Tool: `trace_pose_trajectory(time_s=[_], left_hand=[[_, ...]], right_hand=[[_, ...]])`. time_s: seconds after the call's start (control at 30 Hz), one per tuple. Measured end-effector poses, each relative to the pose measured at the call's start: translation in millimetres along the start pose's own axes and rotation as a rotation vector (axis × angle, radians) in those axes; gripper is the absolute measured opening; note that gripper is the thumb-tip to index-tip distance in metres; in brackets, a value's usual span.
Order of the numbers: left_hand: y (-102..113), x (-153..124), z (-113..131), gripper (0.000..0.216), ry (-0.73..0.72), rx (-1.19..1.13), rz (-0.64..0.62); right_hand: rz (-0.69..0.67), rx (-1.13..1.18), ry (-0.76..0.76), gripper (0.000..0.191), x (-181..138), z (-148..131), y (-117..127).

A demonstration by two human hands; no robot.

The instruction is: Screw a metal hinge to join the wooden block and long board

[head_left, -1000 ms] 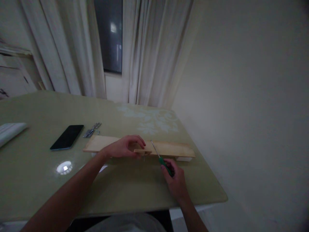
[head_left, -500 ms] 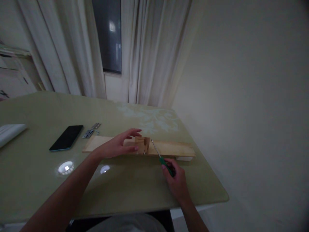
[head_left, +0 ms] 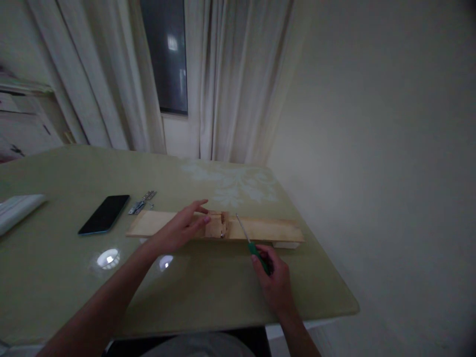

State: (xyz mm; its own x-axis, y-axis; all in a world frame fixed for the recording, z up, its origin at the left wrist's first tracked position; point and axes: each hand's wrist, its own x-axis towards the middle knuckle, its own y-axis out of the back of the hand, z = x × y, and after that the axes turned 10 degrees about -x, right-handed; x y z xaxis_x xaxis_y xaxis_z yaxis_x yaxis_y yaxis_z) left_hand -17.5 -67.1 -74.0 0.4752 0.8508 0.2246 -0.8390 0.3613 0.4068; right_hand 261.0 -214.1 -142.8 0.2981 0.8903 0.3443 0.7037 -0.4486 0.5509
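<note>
A long pale wooden board lies across the table, raised on white supports. On its middle is a smaller wooden piece, with a narrow dark gap and a small bit of metal at its right edge. My left hand is over the board's left half, fingers stretched out and apart, the thumb at the small piece; whether it presses on it I cannot tell. In my right hand is a screwdriver with a green handle. Its shaft points up and left, the tip over the board right of the small piece.
Left of the board lie a black phone and several metal hinges. A white object rests at the table's far left. The glossy green table ends at a wall on the right; curtains hang behind.
The small wooden piece, raised on its right side before, now lies flatter on the board. My left hand's fingers have drawn back a little to the left. The screwdriver stays in my right hand.
</note>
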Motion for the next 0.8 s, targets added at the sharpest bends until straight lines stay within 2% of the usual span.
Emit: trace_pose_trajectory(time_s=[0.1, 0.2, 0.53, 0.6, 0.67, 0.8], left_hand=[[-4, 2, 1, 0.057, -0.064, -0.146, 0.109], [-2, -2, 7, 0.046, -0.141, -0.186, 0.191], [9, -32, 18, 0.032, -0.214, 0.018, 0.250], [5, -39, 18, 0.027, -0.247, 0.098, 0.204], [-2, -46, 17, 0.024, -0.310, 0.217, 0.092], [-28, -60, 8, 0.059, -0.480, 0.566, -0.155]], right_hand=[[0.005, 0.009, -0.007, 0.034, 0, 0, 0], [0.015, 0.019, -0.003, 0.032, 0, -1, 0], [-0.001, 0.022, -0.011, 0.035, 0, 1, -1], [-0.003, 0.016, -0.014, 0.035, -1, 2, -1], [0.003, 0.008, -0.017, 0.036, -1, 2, -1], [0.002, 0.009, -0.012, 0.035, 0, 1, -1]])
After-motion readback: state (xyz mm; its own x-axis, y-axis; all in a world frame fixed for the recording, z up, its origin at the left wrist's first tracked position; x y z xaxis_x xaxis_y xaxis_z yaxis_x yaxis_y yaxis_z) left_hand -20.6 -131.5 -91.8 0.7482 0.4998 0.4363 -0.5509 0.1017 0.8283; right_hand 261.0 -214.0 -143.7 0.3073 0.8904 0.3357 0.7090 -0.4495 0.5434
